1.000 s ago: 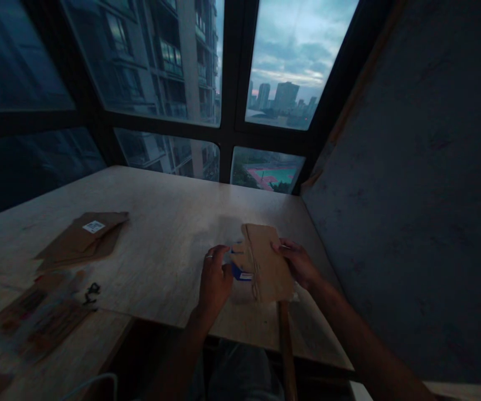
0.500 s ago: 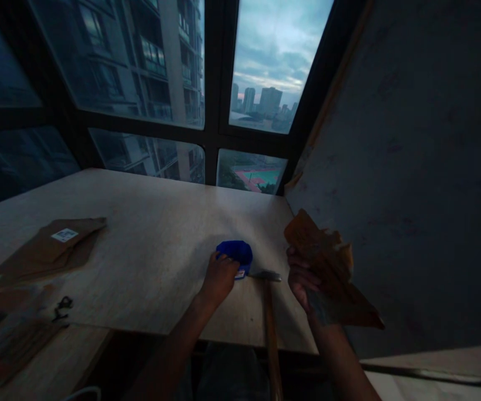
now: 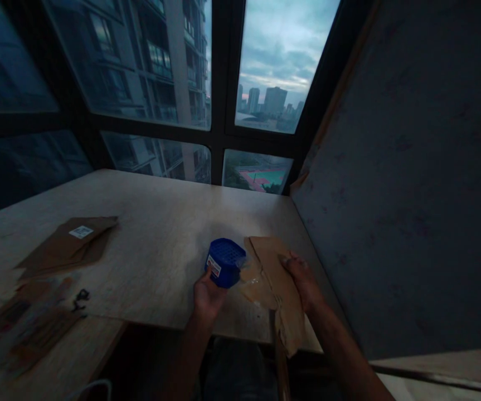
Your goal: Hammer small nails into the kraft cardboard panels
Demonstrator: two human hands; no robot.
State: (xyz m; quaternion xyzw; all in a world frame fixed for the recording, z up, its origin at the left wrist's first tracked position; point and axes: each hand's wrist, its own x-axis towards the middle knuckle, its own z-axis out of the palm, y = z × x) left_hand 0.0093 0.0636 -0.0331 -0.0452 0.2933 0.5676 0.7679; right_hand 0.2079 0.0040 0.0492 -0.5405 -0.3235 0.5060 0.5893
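Pale table (image 3: pixel 156 256), windows (image 3: pixel 284 67) beyond. My left hand (image 3: pixel 209 294) grasps a blue tub (image 3: pixel 226 262); my right hand (image 3: pixel 302 277) grasps cardboard (image 3: pixel 272 260). I can't read the label (image 3: pixel 213 267).

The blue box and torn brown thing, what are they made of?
The blue box is probably smooth, hard plastic: crisp edges and a gridded face. The torn brown thing looks like matte cardboard, with its dull tan surface and ragged edge.

White-labelled brown cardboard (image 3: pixel 67 245) on the left of the bench (image 3: pixel 152 223), twisted black piece (image 3: pixel 81 299) beside plastic packaging (image 3: pixel 35 318), dark window frame (image 3: pixel 219 106), pink-and-green sports court (image 3: pixel 270 177) outside, patterned wall (image 3: pixel 411 195)
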